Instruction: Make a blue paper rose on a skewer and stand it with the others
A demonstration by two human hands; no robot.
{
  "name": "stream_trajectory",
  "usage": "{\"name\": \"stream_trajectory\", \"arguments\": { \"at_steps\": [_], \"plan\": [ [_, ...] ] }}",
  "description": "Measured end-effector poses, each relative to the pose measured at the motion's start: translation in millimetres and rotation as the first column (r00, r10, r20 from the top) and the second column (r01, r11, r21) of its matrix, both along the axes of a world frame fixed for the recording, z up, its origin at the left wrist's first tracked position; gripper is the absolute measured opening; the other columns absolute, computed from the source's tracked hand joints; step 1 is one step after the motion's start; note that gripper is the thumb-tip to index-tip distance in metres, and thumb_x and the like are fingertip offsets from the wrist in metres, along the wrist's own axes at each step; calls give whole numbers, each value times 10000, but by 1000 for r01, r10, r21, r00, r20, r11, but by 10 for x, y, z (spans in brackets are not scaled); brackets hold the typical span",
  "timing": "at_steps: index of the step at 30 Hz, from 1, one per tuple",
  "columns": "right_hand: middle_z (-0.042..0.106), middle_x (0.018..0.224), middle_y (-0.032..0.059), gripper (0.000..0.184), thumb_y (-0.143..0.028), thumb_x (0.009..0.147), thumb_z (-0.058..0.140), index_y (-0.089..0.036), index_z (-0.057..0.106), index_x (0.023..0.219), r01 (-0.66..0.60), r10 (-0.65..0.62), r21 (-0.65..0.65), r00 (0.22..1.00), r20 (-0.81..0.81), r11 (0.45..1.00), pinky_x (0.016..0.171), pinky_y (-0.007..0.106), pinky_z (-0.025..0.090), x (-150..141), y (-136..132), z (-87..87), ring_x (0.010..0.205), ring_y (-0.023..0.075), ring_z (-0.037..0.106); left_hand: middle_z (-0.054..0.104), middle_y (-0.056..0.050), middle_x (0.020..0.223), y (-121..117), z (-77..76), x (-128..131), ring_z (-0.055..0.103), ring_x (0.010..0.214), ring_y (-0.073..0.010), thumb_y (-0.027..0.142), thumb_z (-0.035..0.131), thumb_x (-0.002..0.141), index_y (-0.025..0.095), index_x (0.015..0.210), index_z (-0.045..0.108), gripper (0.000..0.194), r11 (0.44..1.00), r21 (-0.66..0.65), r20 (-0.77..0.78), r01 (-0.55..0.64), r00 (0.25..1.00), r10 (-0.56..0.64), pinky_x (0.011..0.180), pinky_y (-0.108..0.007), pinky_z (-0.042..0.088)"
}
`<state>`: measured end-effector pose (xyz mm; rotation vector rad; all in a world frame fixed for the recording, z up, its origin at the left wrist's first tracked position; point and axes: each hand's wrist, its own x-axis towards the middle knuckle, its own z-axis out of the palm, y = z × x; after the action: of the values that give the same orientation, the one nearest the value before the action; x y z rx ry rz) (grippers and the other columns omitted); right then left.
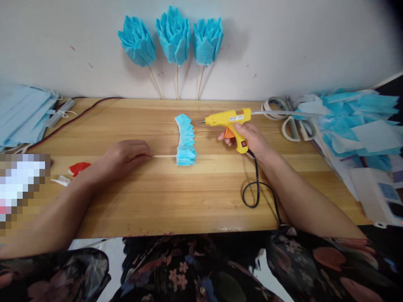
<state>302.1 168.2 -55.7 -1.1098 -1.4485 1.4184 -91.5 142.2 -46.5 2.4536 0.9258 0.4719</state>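
Observation:
My left hand (pixel 134 152) is closed on the end of a thin wooden stick (pixel 165 156), fingers pinched together. At the stick's other end a pleated blue strip (pixel 186 132) lies on the table, its lower part wrapped around the stick and the rest running away from me. In my right hand (pixel 252 136) is a yellow hot glue gun (pixel 225 118) with an orange trigger. Its metal nozzle points left, a little apart from the strip's upper part. A clear glue stick (pixel 277 112) sticks out of the gun's back.
Three blue flowers on sticks (pixel 174 37) lean against the wall. Blue masks (pixel 27 113) lie at left, near red scraps (pixel 79 168). Tape rolls (pixel 274 107), scissors (pixel 292 128) and a pile of blue pieces (pixel 362 121) are at right. The gun's black cord (pixel 257 180) loops near my right forearm.

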Motion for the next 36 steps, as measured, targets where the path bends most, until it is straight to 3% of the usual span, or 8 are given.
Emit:
{"name": "stream_trajectory", "arguments": {
  "at_steps": [8,21,28,36],
  "plan": [
    [768,821,103,524,-674,836,688,-153,719,783,-13,13,-31,1000,13,999,619,284,488,7,-6,17,643,118,585,700,-32,936,11,2,-94,655,837,-161,275,486,1069,219,1007,662,195,997,-64,-51,47,997,-50,776,-247,461],
    [763,784,77,532,-736,807,704,-206,727,761,-5,5,12,1000,3,1000,571,291,519,4,9,-17,644,156,616,680,-43,920,-3,-30,-3,633,782,-136,285,560,1026,184,933,689,189,997,45,35,-64,997,62,681,-235,471],
    [788,791,89,531,-686,810,740,-156,754,800,-18,18,-1,997,-71,1000,572,232,503,5,17,-27,633,115,608,660,-37,858,-26,-18,76,604,733,-123,323,568,1008,168,852,700,256,987,46,24,-153,988,152,655,-215,449],
    [776,780,80,490,-642,854,724,-152,742,847,-32,32,6,995,-95,999,577,232,504,29,34,-72,646,115,615,664,-36,883,2,-16,22,627,764,-123,275,575,1023,165,902,717,217,997,41,41,-71,997,70,677,-209,465]
  ]
}}
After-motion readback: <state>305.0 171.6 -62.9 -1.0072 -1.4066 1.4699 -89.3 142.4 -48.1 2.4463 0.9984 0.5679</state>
